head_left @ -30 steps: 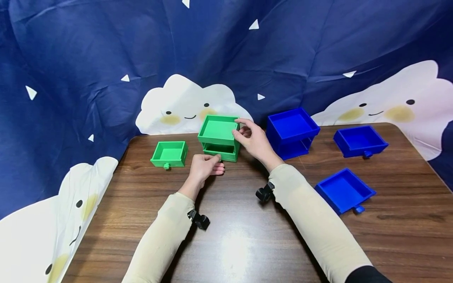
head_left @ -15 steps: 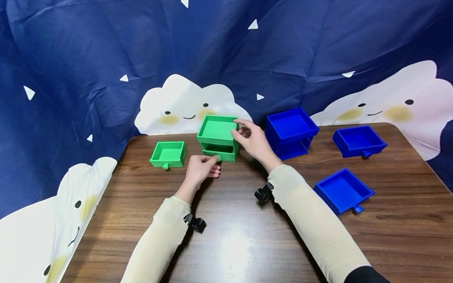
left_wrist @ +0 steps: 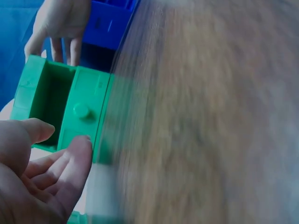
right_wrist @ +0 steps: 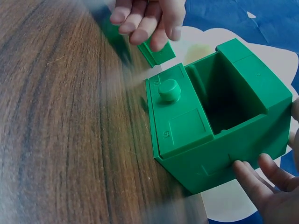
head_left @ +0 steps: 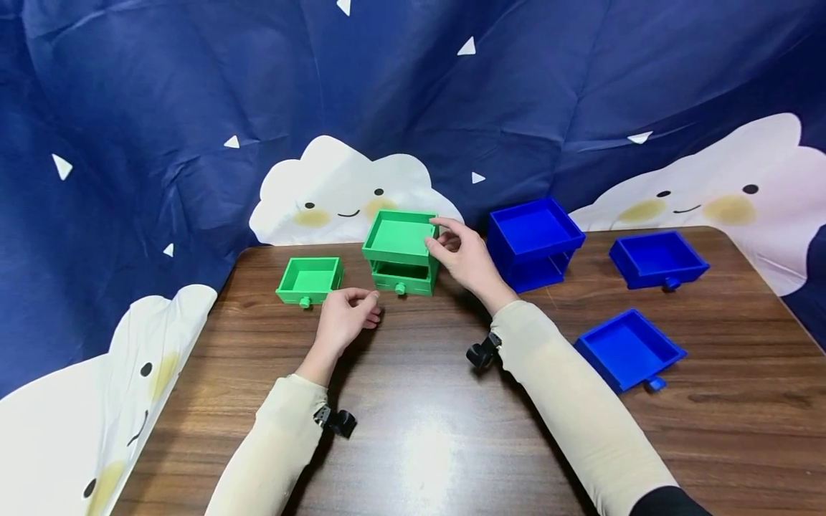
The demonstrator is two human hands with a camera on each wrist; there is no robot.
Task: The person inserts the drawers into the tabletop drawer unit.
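Near worktop's (head_left: 413,373) back edge: green cabinet (head_left: 400,252)
Left grip (head_left: 345,315): loose, apart from it
Right grip (head_left: 467,258): grasping its right rim

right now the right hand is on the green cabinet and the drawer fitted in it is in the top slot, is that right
Not quite: the fitted drawer is at the bottom, not the top, of the green cabinet, as the head view shows. The right hand is on that cabinet.
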